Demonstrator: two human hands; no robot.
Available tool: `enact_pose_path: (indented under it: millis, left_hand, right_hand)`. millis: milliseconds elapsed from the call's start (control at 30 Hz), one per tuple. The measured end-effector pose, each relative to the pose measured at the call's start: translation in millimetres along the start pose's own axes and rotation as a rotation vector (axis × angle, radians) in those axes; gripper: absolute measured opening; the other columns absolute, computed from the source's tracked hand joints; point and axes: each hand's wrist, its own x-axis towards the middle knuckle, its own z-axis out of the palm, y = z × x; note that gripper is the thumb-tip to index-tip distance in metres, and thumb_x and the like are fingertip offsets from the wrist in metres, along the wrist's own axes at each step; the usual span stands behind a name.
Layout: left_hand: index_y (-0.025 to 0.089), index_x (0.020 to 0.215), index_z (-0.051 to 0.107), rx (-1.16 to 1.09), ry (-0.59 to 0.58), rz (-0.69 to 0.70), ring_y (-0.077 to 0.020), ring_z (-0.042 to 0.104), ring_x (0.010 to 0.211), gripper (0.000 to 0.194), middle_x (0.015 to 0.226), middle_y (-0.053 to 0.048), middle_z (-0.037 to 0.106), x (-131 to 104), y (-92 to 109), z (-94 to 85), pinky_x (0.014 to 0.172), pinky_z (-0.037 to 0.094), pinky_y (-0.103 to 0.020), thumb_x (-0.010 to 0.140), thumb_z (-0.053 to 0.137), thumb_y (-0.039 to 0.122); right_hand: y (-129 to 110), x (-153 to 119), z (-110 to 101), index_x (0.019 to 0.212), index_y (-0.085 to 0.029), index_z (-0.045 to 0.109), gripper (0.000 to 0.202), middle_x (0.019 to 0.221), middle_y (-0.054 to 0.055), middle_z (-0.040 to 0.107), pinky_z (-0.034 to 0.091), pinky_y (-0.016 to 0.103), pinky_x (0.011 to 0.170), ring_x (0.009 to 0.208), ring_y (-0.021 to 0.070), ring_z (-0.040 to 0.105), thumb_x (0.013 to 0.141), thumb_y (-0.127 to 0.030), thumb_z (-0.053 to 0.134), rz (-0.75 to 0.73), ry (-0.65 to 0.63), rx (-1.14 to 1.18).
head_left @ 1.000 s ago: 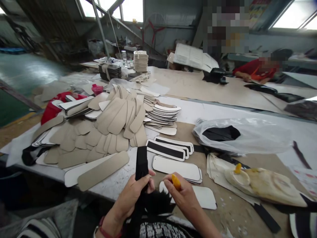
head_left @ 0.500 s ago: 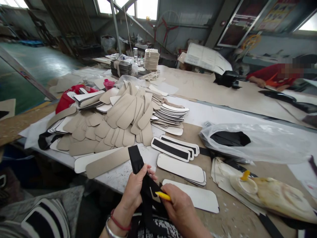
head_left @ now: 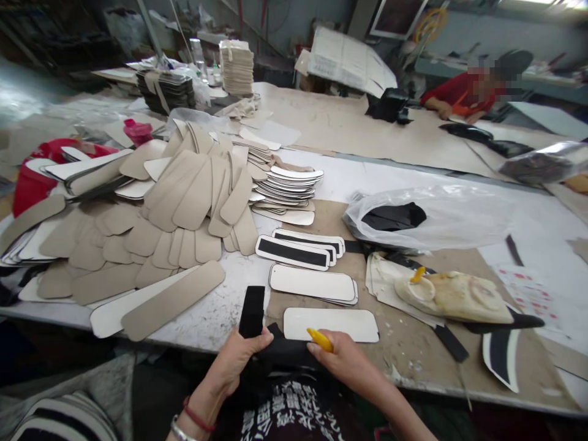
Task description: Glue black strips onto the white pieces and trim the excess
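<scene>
My left hand point(head_left: 236, 361) grips a black strip point(head_left: 252, 311) at the table's front edge, with the strip's end sticking up above the fingers. My right hand point(head_left: 337, 358) is closed around a yellow tool point(head_left: 320, 339), its tip pointing up and left. Black material point(head_left: 291, 354) spans between both hands. Just beyond them lies a white rounded panel point(head_left: 331, 323). Behind it are stacked white panels point(head_left: 312, 283) and white panels with black centre strips point(head_left: 293, 252). A large heap of beige pieces point(head_left: 193, 187) covers the left side.
At right are a stained bottle point(head_left: 468, 297) with a yellow tip and a clear plastic bag point(head_left: 463, 214) with black material inside. A person in red point(head_left: 459, 95) works across the table. More striped pieces point(head_left: 64, 416) sit at lower left.
The view has shifted, with the table's things now further left and higher. My hands have moved apart, and the black material is now stretched sideways between them.
</scene>
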Motion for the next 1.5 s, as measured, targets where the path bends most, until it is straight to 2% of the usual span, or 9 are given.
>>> enact_pose_path:
  millis: [100, 200, 333, 433, 600, 800, 1067, 1267, 1500]
  left_hand:
    - [0.014, 0.069, 0.057, 0.089, 0.006, 0.006, -0.0105, 0.05, 0.055, 0.029, 0.058, 0.002, 0.055, 14, -18, 9.3, 0.053, 0.036, -0.021, 0.055, 0.072, 0.035]
    - [0.013, 0.073, 0.057, 0.316, 0.088, 0.054, -0.0099, 0.044, 0.044, 0.029, 0.047, 0.004, 0.049, 33, -31, 17.3, 0.047, 0.033, -0.022, 0.068, 0.057, 0.042]
    - [0.013, 0.074, 0.059, 0.554, 0.14, 0.076, -0.0112, 0.039, 0.034, 0.022, 0.036, 0.004, 0.046, 50, -34, 16.7, 0.042, 0.029, -0.024, 0.072, 0.048, 0.032]
    - [0.014, 0.074, 0.062, 0.61, 0.136, 0.09, -0.0134, 0.048, 0.042, 0.016, 0.043, 0.001, 0.054, 51, -30, 8.8, 0.046, 0.033, -0.024, 0.067, 0.054, 0.026]
    - [0.015, 0.068, 0.06, 0.738, 0.191, 0.156, -0.0158, 0.054, 0.057, 0.018, 0.056, -0.001, 0.059, 52, -29, 4.1, 0.052, 0.035, -0.023, 0.065, 0.057, 0.032]
    - [0.015, 0.066, 0.06, 0.755, 0.212, 0.138, -0.0148, 0.055, 0.056, 0.016, 0.057, 0.0, 0.06, 66, -37, 16.7, 0.052, 0.036, -0.023, 0.06, 0.062, 0.029]
    - [0.012, 0.073, 0.066, 0.747, 0.245, 0.088, -0.0191, 0.059, 0.064, 0.032, 0.063, -0.007, 0.064, 78, -50, 33.9, 0.054, 0.038, -0.024, 0.063, 0.063, 0.042]
    - [0.01, 0.067, 0.065, 0.711, 0.261, 0.047, -0.0168, 0.055, 0.057, 0.019, 0.056, -0.005, 0.06, 83, -51, 47.1, 0.05, 0.036, -0.024, 0.063, 0.062, 0.028]
    - [0.01, 0.066, 0.062, 0.6, 0.197, 0.059, -0.0152, 0.055, 0.057, 0.011, 0.058, -0.003, 0.059, 83, -46, 47.4, 0.052, 0.039, -0.023, 0.062, 0.059, 0.02]
  right_hand:
    - [19, -1, 7, 0.063, -0.019, 0.051, 0.026, 0.06, -0.001, 0.055, 0.028, 0.022, 0.053, 0.057, 0.0122, 0.046, 0.079, -0.037, 0.043, 0.091, 0.048, -0.053]
    - [36, 4, 8, 0.063, -0.02, 0.052, 0.026, 0.06, -0.001, 0.056, 0.027, 0.022, 0.054, 0.058, 0.0131, 0.048, 0.08, -0.037, 0.041, 0.136, 0.11, -0.101]
    - [55, 18, 4, 0.061, -0.02, 0.053, 0.029, 0.059, 0.0, 0.056, 0.027, 0.023, 0.054, 0.058, 0.0141, 0.049, 0.08, -0.038, 0.04, 0.169, 0.137, -0.131]
    - [67, 27, 1, 0.062, -0.021, 0.054, 0.03, 0.06, 0.0, 0.057, 0.028, 0.023, 0.054, 0.059, 0.0151, 0.05, 0.08, -0.039, 0.039, 0.179, 0.151, -0.139]
    - [78, 35, -4, 0.062, -0.02, 0.055, 0.031, 0.061, 0.001, 0.059, 0.03, 0.023, 0.055, 0.06, 0.0158, 0.052, 0.08, -0.039, 0.038, 0.172, 0.13, -0.133]
    - [80, 39, -9, 0.066, -0.02, 0.057, 0.028, 0.067, 0.002, 0.062, 0.033, 0.023, 0.059, 0.065, 0.0161, 0.055, 0.08, -0.037, 0.04, 0.124, 0.096, -0.13]
    - [75, 39, -14, 0.075, -0.021, 0.06, 0.025, 0.074, 0.003, 0.065, 0.031, 0.023, 0.059, 0.071, 0.0168, 0.058, 0.081, -0.037, 0.042, 0.152, 0.044, -0.238]
    - [72, 40, -13, 0.081, -0.022, 0.062, 0.024, 0.076, 0.003, 0.066, 0.031, 0.023, 0.059, 0.073, 0.0172, 0.06, 0.081, -0.037, 0.042, 0.169, 0.02, -0.282]
    - [73, 44, -12, 0.082, -0.023, 0.062, 0.027, 0.081, 0.004, 0.067, 0.033, 0.025, 0.062, 0.079, 0.0189, 0.061, 0.083, -0.038, 0.04, 0.169, 0.007, -0.337]
